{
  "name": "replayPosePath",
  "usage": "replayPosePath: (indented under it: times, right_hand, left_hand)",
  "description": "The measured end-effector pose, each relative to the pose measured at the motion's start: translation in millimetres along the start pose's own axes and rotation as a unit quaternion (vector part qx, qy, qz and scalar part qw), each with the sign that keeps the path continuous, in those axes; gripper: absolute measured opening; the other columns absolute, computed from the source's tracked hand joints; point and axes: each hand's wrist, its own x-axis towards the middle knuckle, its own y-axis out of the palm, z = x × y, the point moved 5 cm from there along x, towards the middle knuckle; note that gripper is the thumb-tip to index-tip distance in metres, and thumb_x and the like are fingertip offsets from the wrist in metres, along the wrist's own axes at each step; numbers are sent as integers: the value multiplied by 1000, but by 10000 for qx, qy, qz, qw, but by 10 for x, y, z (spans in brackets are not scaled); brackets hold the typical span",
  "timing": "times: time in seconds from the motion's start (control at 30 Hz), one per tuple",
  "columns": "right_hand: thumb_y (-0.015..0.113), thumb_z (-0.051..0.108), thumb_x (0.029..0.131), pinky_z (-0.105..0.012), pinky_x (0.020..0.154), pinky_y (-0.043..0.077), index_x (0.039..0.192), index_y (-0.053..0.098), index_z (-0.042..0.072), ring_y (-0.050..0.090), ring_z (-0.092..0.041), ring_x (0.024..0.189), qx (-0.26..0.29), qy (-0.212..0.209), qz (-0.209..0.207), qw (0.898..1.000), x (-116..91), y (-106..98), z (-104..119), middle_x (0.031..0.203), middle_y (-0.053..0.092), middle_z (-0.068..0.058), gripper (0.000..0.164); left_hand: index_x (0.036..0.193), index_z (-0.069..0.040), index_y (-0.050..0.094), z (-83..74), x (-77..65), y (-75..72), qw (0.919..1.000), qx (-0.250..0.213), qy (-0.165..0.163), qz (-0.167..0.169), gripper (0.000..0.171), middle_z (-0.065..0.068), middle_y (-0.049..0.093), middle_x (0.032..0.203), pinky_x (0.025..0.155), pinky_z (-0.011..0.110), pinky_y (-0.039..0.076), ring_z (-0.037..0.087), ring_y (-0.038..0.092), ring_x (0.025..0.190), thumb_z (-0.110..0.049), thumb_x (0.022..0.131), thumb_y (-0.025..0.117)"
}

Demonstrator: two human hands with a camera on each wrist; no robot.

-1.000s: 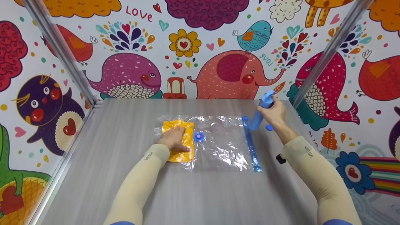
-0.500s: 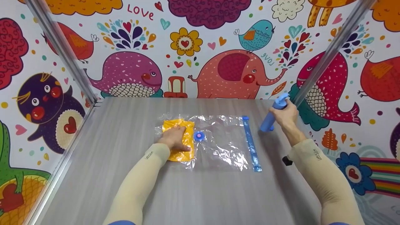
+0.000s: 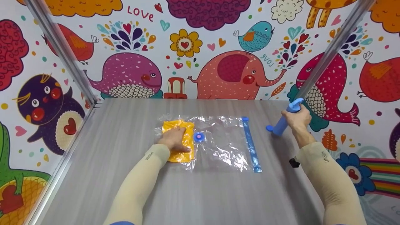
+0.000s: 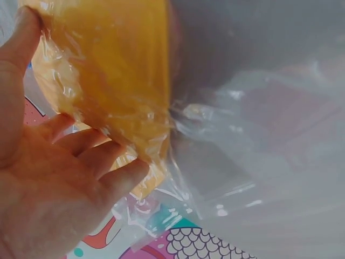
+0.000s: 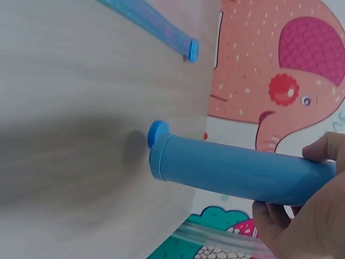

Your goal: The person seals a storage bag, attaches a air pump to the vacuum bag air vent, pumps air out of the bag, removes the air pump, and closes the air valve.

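My left hand (image 3: 173, 139) rests on a flat yellow item (image 3: 188, 132) inside a clear plastic vacuum bag (image 3: 222, 143). Its fingers are spread over the film in the head view, and in the left wrist view they touch the film over the yellow item (image 4: 118, 59). Beside the yellow item, the bag has a round blue valve (image 3: 199, 136) with a pink centre. At the right, my right hand (image 3: 299, 118) grips a blue hand pump (image 3: 280, 125) by its upper end, tilted, lower end near the table. A small blue round cap (image 3: 269, 128) lies beside that end.
A blue zip strip (image 3: 251, 145) runs along the bag's right edge. The grey tabletop (image 3: 218, 197) is bordered by walls with cartoon animals (image 3: 234, 78) and metal corner posts (image 3: 325, 59).
My right hand has carried the hand pump to the right and toward me, away from the bag's zip strip and past the blue cap. My left hand has stayed on the yellow item.
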Motion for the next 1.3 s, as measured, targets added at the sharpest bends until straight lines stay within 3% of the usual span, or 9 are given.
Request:
replayPosePath:
  times: [0.2,0.67,0.93,1.07,1.3]
  right_hand:
    - [74,29,104,-63,136,41,175,35,8,49,-44,163,-4,235,-173,9996,59,-85,-123,177,47,-22,83]
    - [72,34,108,-59,141,33,182,13,14,37,-40,171,103,647,-127,9978,103,-170,-364,187,29,-16,97]
    - [70,36,109,-65,139,31,180,21,13,39,-44,170,-11,315,-159,9994,96,-180,-457,185,32,-17,90]
    - [71,37,109,-68,137,33,177,26,9,41,-48,168,-202,55,-215,9996,57,-169,-545,183,37,-22,86]
    - [71,37,110,-70,137,32,178,24,10,38,-48,169,-258,116,-2,9996,70,-107,-661,184,33,-22,87]
  left_hand:
    - [176,-12,33,5,3,4,9998,188,92,-50,110,21,30,186,145,59,21,43,28,174,-56,93,89]
    - [177,-17,32,7,-19,0,9999,-17,-122,-12,109,16,27,187,145,60,21,41,26,175,-54,93,90]
    - [178,-18,31,17,29,18,9998,22,-197,61,111,15,26,188,145,59,20,40,25,176,-56,92,90]
    - [177,-15,32,-2,7,4,9999,91,-66,24,111,18,27,187,145,59,20,42,26,175,-55,92,90]
    - [177,-12,33,-7,-16,-12,9999,127,30,-15,110,20,28,186,145,58,20,42,27,175,-55,93,89]
